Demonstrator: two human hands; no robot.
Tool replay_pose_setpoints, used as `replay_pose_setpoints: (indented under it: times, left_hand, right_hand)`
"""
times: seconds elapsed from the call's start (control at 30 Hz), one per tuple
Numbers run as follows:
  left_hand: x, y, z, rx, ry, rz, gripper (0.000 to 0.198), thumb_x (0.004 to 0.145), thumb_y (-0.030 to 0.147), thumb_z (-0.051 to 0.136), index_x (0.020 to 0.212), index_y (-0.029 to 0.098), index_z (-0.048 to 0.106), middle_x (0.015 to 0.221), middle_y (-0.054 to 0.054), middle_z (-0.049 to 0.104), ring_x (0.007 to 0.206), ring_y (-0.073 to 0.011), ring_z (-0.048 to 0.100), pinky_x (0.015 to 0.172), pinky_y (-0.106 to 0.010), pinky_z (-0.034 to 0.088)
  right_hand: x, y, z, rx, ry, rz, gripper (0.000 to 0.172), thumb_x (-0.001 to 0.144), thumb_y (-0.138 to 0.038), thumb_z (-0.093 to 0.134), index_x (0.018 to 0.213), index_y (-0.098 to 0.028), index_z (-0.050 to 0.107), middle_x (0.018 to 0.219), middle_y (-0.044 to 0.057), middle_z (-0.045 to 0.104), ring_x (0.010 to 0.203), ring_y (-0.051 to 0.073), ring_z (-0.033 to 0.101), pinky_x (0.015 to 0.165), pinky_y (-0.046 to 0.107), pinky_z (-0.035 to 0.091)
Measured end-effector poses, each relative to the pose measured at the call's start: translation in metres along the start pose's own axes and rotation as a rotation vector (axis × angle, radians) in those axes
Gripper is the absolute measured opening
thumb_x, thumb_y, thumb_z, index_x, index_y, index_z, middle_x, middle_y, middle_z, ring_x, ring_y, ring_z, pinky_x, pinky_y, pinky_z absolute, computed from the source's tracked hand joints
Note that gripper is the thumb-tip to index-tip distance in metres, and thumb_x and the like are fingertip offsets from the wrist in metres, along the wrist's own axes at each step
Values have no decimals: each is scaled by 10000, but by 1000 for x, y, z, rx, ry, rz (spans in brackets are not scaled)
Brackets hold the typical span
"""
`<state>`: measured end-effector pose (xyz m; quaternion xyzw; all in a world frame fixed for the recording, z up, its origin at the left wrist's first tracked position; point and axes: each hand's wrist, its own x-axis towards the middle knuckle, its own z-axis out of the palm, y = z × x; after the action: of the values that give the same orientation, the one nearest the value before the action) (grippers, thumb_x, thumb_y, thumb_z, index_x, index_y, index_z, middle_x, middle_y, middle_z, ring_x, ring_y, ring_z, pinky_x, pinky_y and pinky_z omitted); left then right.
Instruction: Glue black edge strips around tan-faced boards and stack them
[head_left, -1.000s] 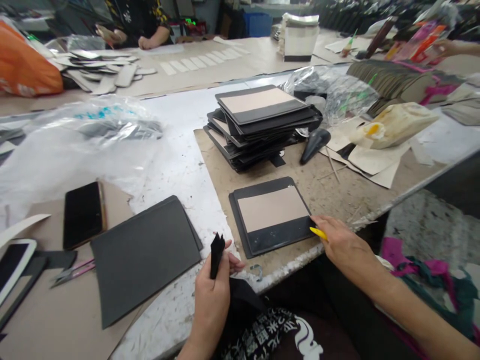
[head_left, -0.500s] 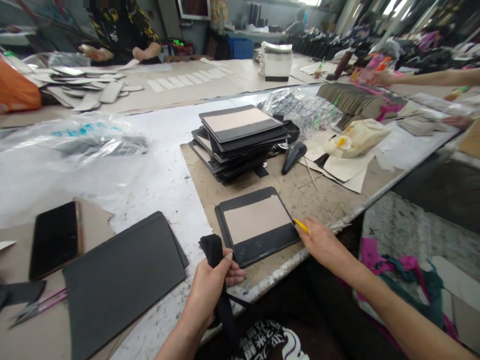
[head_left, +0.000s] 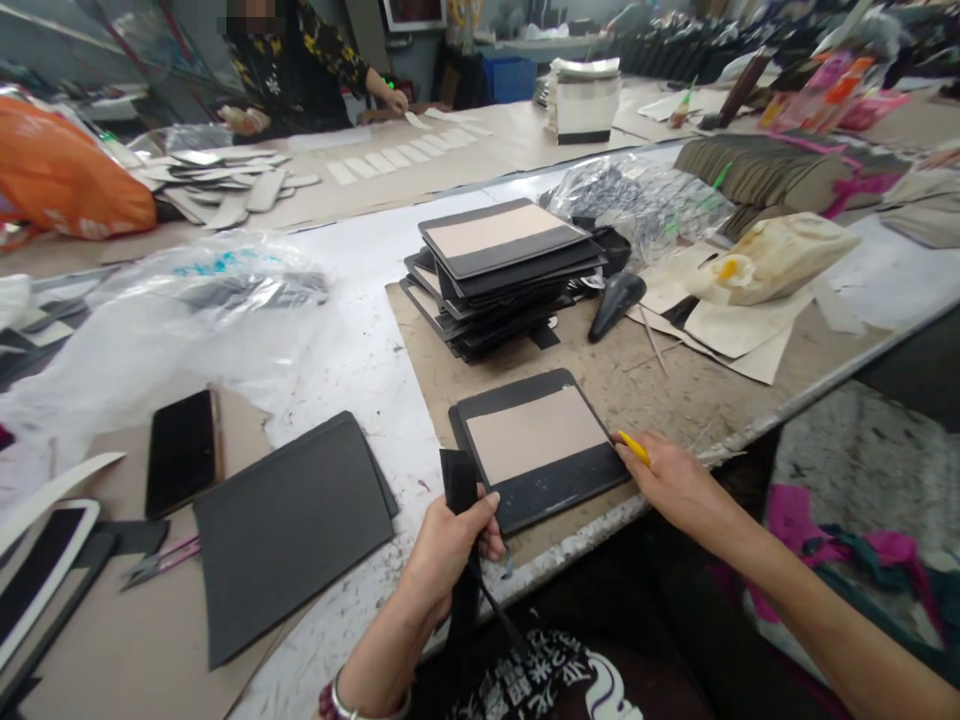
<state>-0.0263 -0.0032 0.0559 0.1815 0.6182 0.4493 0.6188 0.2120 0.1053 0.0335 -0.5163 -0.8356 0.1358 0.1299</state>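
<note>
My left hand (head_left: 457,540) is closed around a black strip (head_left: 459,482), whose lower length hangs past the table edge toward my lap. Right beside it lies a black rectangular panel (head_left: 559,500) with a beige band (head_left: 536,435) across its middle; another dark panel shows under its left edge. At the panel's right edge my right hand (head_left: 667,475) is closed on a slim yellow tool (head_left: 634,447). The tool's working end is hidden by the fingers and the panel edge. Behind the panel stands a stack of similar black panels (head_left: 510,270).
Dark grey sheets (head_left: 292,540), a phone (head_left: 182,452) and pink-handled snips (head_left: 161,560) lie at left. A black pointed object (head_left: 616,305) and a stained beige container (head_left: 772,260) are right of the stack. Across the table a person (head_left: 300,70) handles pale strips (head_left: 405,155).
The view has swung left, so the table items appear further right. The strip's top end now stands straighter in my left hand. Across the table, the person's hand has reached toward the pale strips.
</note>
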Motion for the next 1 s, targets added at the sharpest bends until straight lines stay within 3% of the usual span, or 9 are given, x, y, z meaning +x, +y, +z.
replay_pose_setpoints:
  times: [0.1, 0.5, 0.8, 1.0]
  left_hand:
    - [-1, 1, 1, 48, 5, 13, 339, 620, 420, 659, 509, 152, 483, 401, 7, 501, 355, -75, 449, 401, -183, 359]
    - [-2, -4, 7, 189, 108, 76, 399, 682, 454, 591, 433, 165, 475, 355, -15, 492, 343, -82, 410, 399, -198, 320]
    - [-1, -9, 6, 161, 124, 52, 380, 628, 467, 596, 424, 177, 459, 348, -10, 479, 327, -88, 405, 391, -212, 314]
    - [3, -13, 5, 190, 135, 83, 383, 612, 475, 594, 410, 184, 447, 322, -5, 457, 312, -84, 378, 392, -217, 297]
  right_hand:
    - [-1, -2, -1, -11, -21, 24, 283, 906, -275, 357, 919, -169, 619, 849, 81, 640, 811, 202, 613, 769, 309, 479]
    - [-7, -4, 2, -89, -44, 2, 302, 908, -234, 347, 1049, -121, 589, 920, 109, 618, 880, 210, 592, 841, 328, 450]
    - [-5, 0, 3, -38, -90, -8, 290, 903, -226, 354, 1031, -127, 594, 929, 121, 605, 915, 223, 580, 865, 343, 437]
    - [-6, -5, -10, -64, -89, 32, 248, 879, -194, 407, 1014, -174, 614, 926, 96, 584, 861, 203, 591, 815, 317, 456]
